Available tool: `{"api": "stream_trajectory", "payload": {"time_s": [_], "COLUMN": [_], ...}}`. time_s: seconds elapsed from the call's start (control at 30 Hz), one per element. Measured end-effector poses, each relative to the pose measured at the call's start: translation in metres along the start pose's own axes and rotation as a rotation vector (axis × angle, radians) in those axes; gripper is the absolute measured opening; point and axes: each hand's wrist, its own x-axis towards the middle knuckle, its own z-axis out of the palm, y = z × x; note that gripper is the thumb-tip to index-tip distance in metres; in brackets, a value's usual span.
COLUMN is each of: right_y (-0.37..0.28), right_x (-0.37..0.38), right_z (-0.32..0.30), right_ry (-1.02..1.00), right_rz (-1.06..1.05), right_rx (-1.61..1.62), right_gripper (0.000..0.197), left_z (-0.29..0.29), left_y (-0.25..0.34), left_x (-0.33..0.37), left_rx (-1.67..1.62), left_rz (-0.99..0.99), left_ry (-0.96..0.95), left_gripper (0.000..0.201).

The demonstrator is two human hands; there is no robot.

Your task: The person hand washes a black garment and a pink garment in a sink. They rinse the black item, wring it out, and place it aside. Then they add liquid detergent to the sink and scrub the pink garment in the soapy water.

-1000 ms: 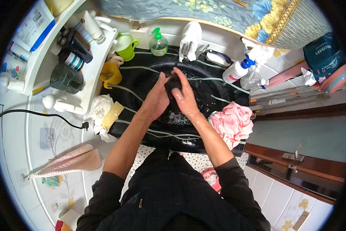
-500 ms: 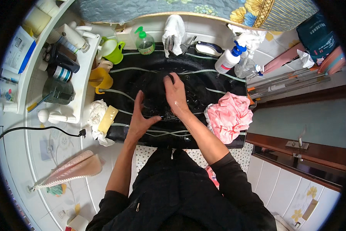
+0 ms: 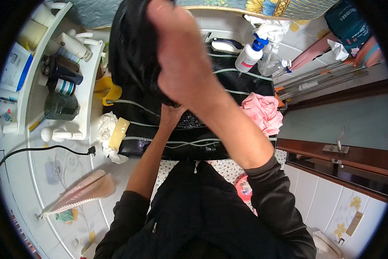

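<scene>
Toward eleven o'clock, our right hand (image 3: 180, 49) clenched black cloth (image 3: 131, 49) above the dark tabletop (image 3: 135, 150); we couldn't tell whether our half-hidden left hand (image 3: 171, 115) gripped it.

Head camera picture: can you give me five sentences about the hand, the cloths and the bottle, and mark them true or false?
1. The right hand holds the black cloth. True.
2. The pink cloth lies on the basin's left side. False: it lies on the right.
3. The yellow block lies against a white cloth. True.
4. The white bottle has a red pump top. False: it is blue.
5. The brush lies left of that bottle. True.
</scene>
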Motion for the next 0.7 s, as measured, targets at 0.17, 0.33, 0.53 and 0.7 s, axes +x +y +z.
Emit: {"api": "stream_trajectory", "payload": {"time_s": [0.17, 0.33, 0.53, 0.7], "right_y": [0.015, 0.081, 0.197, 0.135], "right_x": [0.009, -0.039, -0.159, -0.144], "right_z": [-0.058, -0.13, -0.165, -0.122], "right_ry": [0.237, 0.475, 0.101, 0.025], "right_rz": [0.365, 0.383, 0.884, 0.554], "right_rx": [0.964, 0.678, -0.386, -0.21], "right_gripper": [0.055, 0.028, 0.053, 0.085], "left_z": [-0.026, -0.055, -0.026, -0.013], "left_y": [0.049, 0.124, 0.194, 0.216], "left_x": [0.023, 0.046, 0.061, 0.061], "left_rx": [-0.184, -0.216, 0.448, 0.734], "left_rz": [-0.081, -0.077, 0.265, 0.425], "left_ry": [0.176, 0.162, 0.063, 0.04], "left_gripper": [0.038, 0.032, 0.026, 0.021]}}
